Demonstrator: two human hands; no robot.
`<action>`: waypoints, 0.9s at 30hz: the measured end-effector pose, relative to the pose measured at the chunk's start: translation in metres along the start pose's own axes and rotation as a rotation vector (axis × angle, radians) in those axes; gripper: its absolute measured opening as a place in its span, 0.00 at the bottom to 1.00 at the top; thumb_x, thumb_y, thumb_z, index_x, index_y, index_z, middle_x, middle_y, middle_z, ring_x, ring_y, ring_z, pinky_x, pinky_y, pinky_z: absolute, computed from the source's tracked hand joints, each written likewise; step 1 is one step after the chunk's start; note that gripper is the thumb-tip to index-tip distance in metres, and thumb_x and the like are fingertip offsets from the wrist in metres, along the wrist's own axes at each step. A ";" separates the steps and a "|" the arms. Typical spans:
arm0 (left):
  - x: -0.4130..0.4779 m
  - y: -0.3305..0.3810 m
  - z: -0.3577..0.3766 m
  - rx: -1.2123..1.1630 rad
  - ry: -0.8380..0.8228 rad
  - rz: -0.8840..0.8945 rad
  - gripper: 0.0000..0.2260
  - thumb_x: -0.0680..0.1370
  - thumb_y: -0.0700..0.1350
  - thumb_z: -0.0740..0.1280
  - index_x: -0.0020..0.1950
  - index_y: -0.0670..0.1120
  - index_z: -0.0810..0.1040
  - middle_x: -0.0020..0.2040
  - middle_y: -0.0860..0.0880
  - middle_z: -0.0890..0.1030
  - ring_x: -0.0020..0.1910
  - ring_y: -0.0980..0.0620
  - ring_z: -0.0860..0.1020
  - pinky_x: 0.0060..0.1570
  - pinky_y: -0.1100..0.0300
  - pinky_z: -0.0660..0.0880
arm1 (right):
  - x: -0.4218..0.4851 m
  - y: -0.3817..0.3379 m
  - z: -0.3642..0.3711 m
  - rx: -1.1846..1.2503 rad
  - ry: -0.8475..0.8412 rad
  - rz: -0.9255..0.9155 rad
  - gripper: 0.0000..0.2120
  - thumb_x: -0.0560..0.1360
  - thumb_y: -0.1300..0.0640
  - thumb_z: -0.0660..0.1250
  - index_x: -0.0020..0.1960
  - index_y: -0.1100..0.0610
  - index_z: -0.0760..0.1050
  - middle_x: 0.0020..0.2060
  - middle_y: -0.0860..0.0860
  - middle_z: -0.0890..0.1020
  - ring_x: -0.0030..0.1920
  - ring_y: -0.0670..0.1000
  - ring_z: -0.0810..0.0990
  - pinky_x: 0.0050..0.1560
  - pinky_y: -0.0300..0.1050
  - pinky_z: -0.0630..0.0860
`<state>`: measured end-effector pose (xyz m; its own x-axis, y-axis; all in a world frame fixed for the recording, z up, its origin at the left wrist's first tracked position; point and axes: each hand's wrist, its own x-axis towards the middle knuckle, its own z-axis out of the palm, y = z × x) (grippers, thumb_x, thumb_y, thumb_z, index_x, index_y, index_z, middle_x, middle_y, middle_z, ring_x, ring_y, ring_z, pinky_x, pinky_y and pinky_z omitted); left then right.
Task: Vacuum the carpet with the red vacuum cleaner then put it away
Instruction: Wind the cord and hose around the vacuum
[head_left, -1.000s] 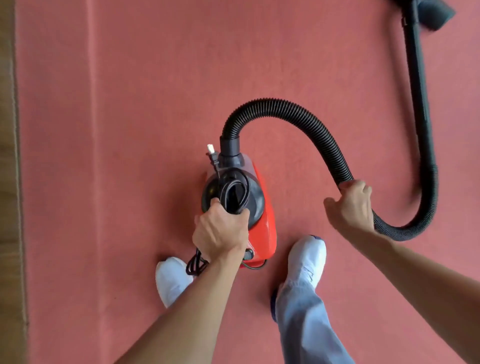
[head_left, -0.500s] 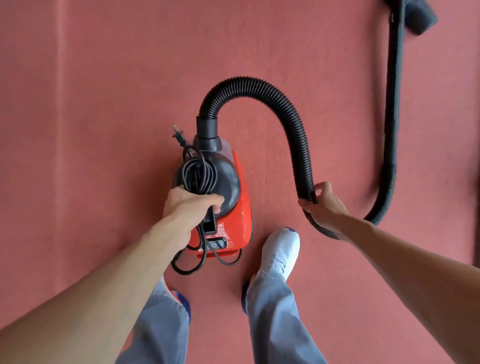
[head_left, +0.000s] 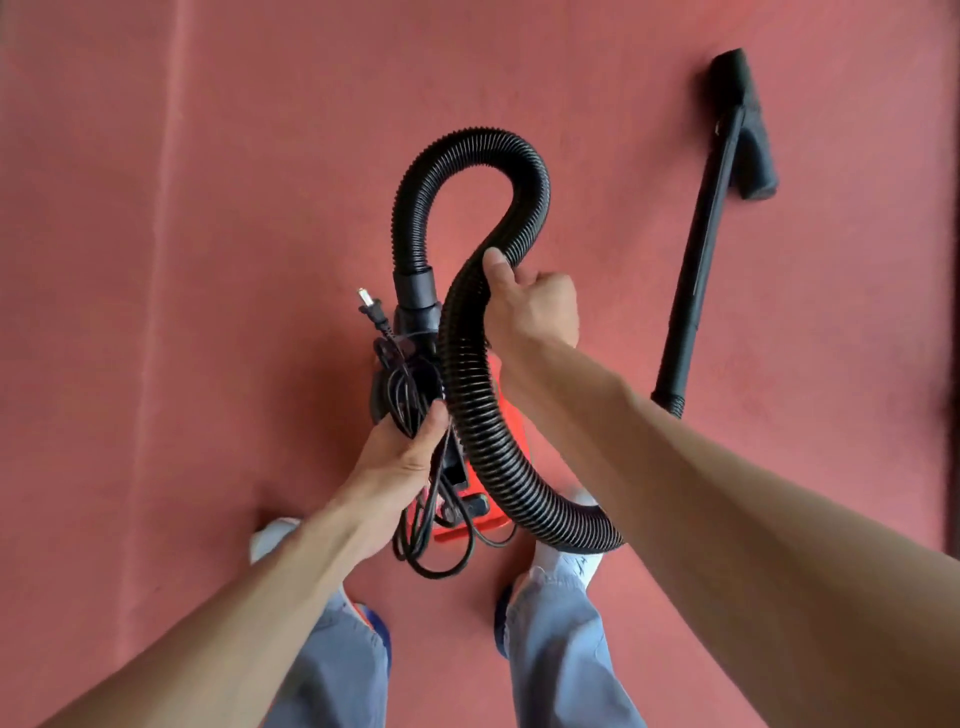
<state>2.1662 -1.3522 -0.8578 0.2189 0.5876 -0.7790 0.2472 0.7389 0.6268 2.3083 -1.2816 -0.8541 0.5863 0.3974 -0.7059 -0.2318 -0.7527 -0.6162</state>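
The red vacuum cleaner (head_left: 511, 423) hangs above the red carpet (head_left: 208, 260), mostly hidden by the hose and my arms. My left hand (head_left: 400, 467) grips its top handle together with the bundled black power cord (head_left: 410, 395), whose plug (head_left: 370, 306) sticks up. My right hand (head_left: 535, 306) grips the black ribbed hose (head_left: 467, 150), which loops up from the vacuum's front and runs back down over its body. The black wand (head_left: 698, 260) with the floor nozzle (head_left: 748, 130) lies on the carpet to the right.
My two feet in white socks (head_left: 270, 538) and light blue trousers (head_left: 561, 654) stand on the carpet just below the vacuum. A dark edge (head_left: 951, 395) shows at the far right. A faint seam runs down the carpet at the left.
My right hand has pulled the hose in toward the vacuum, folding it into a tight loop over the body. The vacuum has come up closer to me. The wand has swung into view.
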 end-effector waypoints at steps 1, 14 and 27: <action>-0.001 -0.001 0.000 -0.061 -0.021 0.019 0.31 0.71 0.70 0.65 0.60 0.47 0.79 0.49 0.58 0.86 0.52 0.63 0.81 0.50 0.70 0.75 | -0.001 0.001 0.007 0.029 0.014 0.025 0.19 0.74 0.39 0.67 0.48 0.55 0.70 0.37 0.48 0.74 0.36 0.52 0.73 0.43 0.46 0.73; 0.014 -0.014 0.000 -0.609 0.226 -0.100 0.24 0.58 0.51 0.77 0.52 0.44 0.81 0.46 0.44 0.80 0.46 0.45 0.78 0.51 0.45 0.76 | -0.025 0.034 0.028 0.281 -0.438 0.317 0.04 0.78 0.63 0.68 0.47 0.64 0.76 0.30 0.53 0.82 0.28 0.50 0.81 0.36 0.46 0.82; 0.017 -0.003 0.000 -0.604 0.324 -0.166 0.28 0.56 0.53 0.79 0.53 0.44 0.83 0.47 0.47 0.85 0.49 0.45 0.82 0.63 0.37 0.76 | -0.008 0.099 -0.131 -1.406 -0.918 -0.404 0.50 0.60 0.14 0.42 0.47 0.55 0.77 0.39 0.47 0.79 0.44 0.47 0.76 0.52 0.46 0.70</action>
<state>2.1696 -1.3447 -0.8723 -0.0919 0.4503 -0.8881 -0.3345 0.8261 0.4535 2.3827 -1.4282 -0.8636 -0.2825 0.4310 -0.8570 0.9019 -0.1849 -0.3903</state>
